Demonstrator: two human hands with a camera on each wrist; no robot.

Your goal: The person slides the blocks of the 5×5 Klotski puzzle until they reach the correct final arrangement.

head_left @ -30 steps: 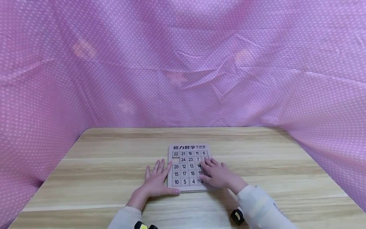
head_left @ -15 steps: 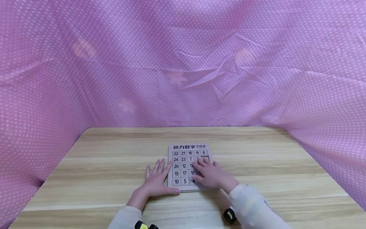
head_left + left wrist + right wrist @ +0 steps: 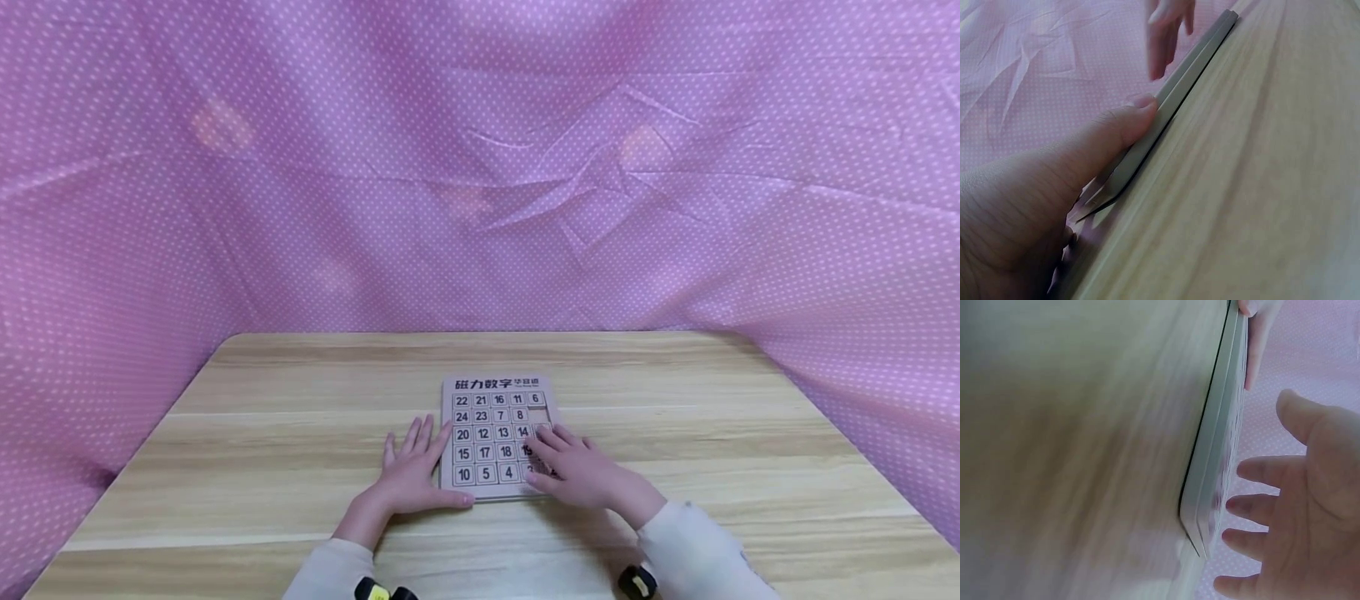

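A number sliding puzzle (image 3: 495, 384) lies flat on the table, with dark lettering along its top. Its second row reads 24, 23, 7, 8, then a gap (image 3: 537, 414) at the right end. My left hand (image 3: 408, 485) rests at the puzzle's lower left corner, fingers spread; its thumb touches the front edge, also seen in the left wrist view. Over the lower right tiles is my right hand (image 3: 581, 477), fingers extended and hiding some of the right-hand numbers. In the right wrist view its fingertips (image 3: 1250, 507) appear apart from the board.
The wood-grain table (image 3: 300, 383) extends around the puzzle on every side. Pink dotted cloth (image 3: 480, 208) hangs behind the table and along both sides. A black band piece (image 3: 637, 582) shows at the right wrist.
The second-row tiles have slid left, so the gap has gone from the row's left end to its right end. My right hand moved left with them, then back right. My left hand stayed put.
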